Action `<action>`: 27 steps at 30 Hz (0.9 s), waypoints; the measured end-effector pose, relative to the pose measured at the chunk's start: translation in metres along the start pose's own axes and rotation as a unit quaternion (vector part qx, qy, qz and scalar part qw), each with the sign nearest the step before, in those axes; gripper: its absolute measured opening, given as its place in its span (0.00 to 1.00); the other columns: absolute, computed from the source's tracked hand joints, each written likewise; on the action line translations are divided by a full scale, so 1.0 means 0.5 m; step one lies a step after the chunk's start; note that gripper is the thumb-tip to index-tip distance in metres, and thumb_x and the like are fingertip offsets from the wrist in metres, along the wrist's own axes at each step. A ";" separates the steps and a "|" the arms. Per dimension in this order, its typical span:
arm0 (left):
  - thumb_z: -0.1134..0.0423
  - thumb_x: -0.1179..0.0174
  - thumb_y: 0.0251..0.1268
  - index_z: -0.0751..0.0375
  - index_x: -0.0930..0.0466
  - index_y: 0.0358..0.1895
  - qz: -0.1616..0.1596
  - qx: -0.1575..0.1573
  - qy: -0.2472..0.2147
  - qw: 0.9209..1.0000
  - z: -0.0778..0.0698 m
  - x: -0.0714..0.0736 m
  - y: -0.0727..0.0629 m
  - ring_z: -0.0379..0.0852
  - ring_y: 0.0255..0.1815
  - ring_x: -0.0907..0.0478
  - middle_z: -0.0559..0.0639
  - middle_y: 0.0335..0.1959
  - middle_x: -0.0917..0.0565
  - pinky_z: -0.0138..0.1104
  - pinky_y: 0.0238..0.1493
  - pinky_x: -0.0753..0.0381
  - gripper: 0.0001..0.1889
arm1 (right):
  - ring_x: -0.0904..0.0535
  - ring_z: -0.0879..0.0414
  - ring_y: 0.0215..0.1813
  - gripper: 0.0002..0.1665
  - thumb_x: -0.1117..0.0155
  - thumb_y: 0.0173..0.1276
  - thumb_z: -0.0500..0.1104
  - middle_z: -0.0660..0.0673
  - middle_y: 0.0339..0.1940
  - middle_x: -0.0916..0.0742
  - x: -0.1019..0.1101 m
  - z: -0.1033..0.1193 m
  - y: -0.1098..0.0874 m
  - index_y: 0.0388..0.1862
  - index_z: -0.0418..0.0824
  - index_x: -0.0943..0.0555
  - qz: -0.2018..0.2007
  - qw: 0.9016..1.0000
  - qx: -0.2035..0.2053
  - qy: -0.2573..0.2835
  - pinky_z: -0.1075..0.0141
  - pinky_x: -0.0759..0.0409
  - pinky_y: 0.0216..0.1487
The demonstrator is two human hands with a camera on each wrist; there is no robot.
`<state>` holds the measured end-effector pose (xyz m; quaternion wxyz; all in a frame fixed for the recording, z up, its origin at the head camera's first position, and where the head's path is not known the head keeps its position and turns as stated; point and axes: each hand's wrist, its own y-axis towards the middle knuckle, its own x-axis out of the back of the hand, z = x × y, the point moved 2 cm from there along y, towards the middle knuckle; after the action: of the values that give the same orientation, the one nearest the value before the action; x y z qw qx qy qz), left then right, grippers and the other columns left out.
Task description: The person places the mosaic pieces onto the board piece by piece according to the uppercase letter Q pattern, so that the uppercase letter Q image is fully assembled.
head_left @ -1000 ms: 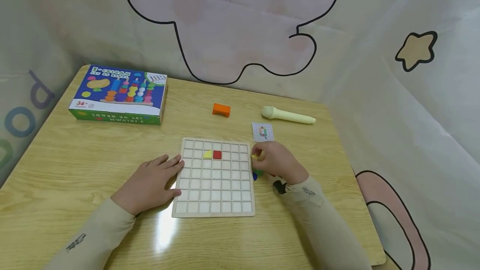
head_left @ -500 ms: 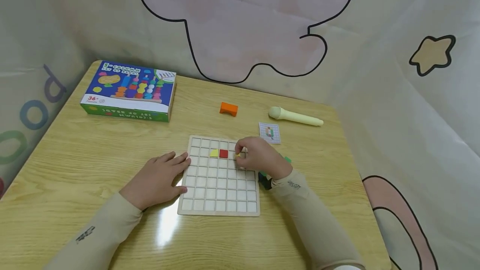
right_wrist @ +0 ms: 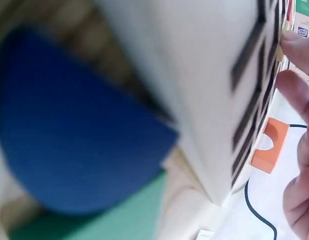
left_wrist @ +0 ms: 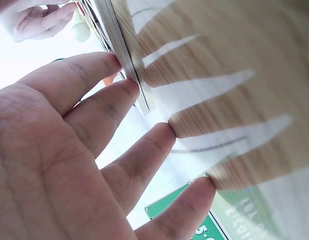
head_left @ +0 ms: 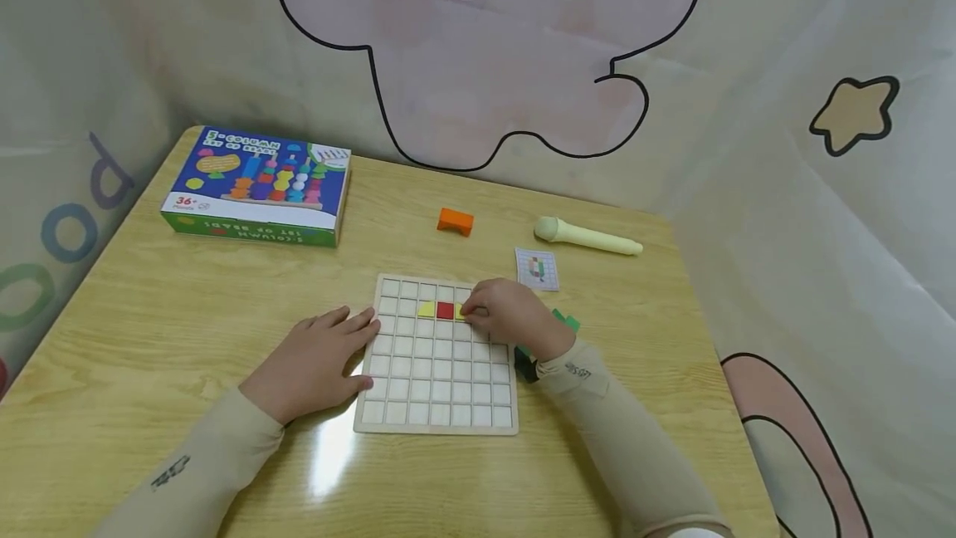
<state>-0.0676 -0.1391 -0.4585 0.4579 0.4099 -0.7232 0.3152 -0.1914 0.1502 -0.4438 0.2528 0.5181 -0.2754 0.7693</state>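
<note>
A pale gridded board (head_left: pixel 431 393) lies on the table. In its second row sit a yellow piece (head_left: pixel 426 310) and, just right of it, a red square tile (head_left: pixel 445 311). My right hand (head_left: pixel 517 318) pinches another yellow piece (head_left: pixel 459 313) between thumb and index finger, at the cell right of the red tile. Along the board's left edge rests my left hand (head_left: pixel 309 368), fingers spread; in the left wrist view two fingertips (left_wrist: pixel 128 87) meet the board's side. Beside the board, a blue rounded piece (right_wrist: pixel 74 125) and a green piece (right_wrist: pixel 127 212) loom large in the right wrist view.
Green pieces (head_left: pixel 570 321) lie right of the board, partly behind the right wrist. Behind it are a small printed pattern card (head_left: pixel 537 270), an orange arch block (head_left: pixel 456 222) and a pale yellow microphone-shaped stick (head_left: pixel 588 237). A bead-set box (head_left: pixel 257 185) stands at back left.
My right hand has carried the yellow piece leftward from the board's right side onto the second row, against the red tile. The left hand stays at the board's left edge.
</note>
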 end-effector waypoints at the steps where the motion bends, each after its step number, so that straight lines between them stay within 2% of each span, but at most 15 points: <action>1: 0.44 0.29 0.69 0.60 0.28 0.79 0.001 0.001 -0.001 1.000 0.000 -0.001 0.000 0.70 0.78 0.35 0.58 0.80 0.29 0.67 0.69 0.31 0.41 | 0.14 0.59 0.46 0.07 0.27 0.75 0.41 0.52 0.46 0.09 0.001 0.003 -0.003 0.47 0.45 0.06 -0.002 1.000 0.006 -0.004 0.64 0.15 0.49; 4: 0.44 0.28 0.68 0.60 0.28 0.79 -0.001 0.004 -0.006 1.000 0.000 -0.002 -0.002 0.70 0.78 0.35 0.57 0.80 0.29 0.67 0.70 0.32 0.41 | 0.15 0.60 0.45 0.09 0.29 0.78 0.44 0.52 0.48 0.10 0.012 0.006 -0.014 0.51 0.46 0.06 -0.010 1.000 -0.001 -0.001 0.64 0.15 0.46; 7: 0.44 0.28 0.68 0.60 0.27 0.79 -0.005 0.005 -0.006 1.000 -0.001 0.000 -0.004 0.71 0.78 0.35 0.57 0.79 0.29 0.67 0.70 0.32 0.41 | 0.17 0.59 0.46 0.13 0.34 0.81 0.47 0.53 0.51 0.10 0.033 -0.001 -0.041 0.57 0.47 0.08 -0.018 0.999 -0.041 0.016 0.62 0.16 0.46; 11: 0.44 0.27 0.68 0.60 0.27 0.79 -0.010 -0.001 -0.009 1.000 -0.001 -0.001 -0.003 0.71 0.77 0.34 0.58 0.79 0.29 0.67 0.69 0.32 0.42 | 0.18 0.56 0.45 0.16 0.35 0.82 0.48 0.52 0.53 0.11 0.069 -0.029 -0.106 0.61 0.46 0.10 -0.048 0.993 -0.100 0.033 0.57 0.17 0.47; 15: 0.44 0.26 0.67 0.61 0.27 0.79 -0.011 -0.004 -0.012 1.000 -0.003 -0.003 -0.002 0.71 0.77 0.33 0.58 0.79 0.28 0.68 0.68 0.31 0.42 | 0.19 0.53 0.43 0.17 0.35 0.81 0.46 0.49 0.53 0.11 0.089 -0.060 -0.178 0.61 0.43 0.11 -0.074 0.987 -0.137 0.051 0.53 0.17 0.46; 20: 0.44 0.26 0.66 0.61 0.27 0.79 -0.006 -0.002 -0.016 1.000 -0.003 -0.004 -0.001 0.72 0.77 0.34 0.58 0.79 0.29 0.69 0.68 0.31 0.42 | 0.20 0.52 0.43 0.16 0.33 0.81 0.45 0.48 0.53 0.10 0.080 -0.102 -0.247 0.59 0.40 0.10 -0.090 0.979 -0.171 0.072 0.53 0.18 0.46; 27: 0.43 0.26 0.66 0.60 0.28 0.79 0.003 0.002 -0.013 1.000 -0.006 -0.002 0.001 0.72 0.77 0.35 0.58 0.80 0.29 0.70 0.68 0.32 0.43 | 0.18 0.52 0.44 0.12 0.30 0.78 0.43 0.48 0.50 0.09 0.063 -0.129 -0.286 0.54 0.40 0.08 -0.094 0.977 -0.181 0.067 0.53 0.17 0.47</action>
<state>-0.0667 -0.1364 -0.4582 0.4466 0.4128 -0.7296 0.3128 -0.1482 0.3007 -0.4115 0.4314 0.4347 -0.3425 0.7125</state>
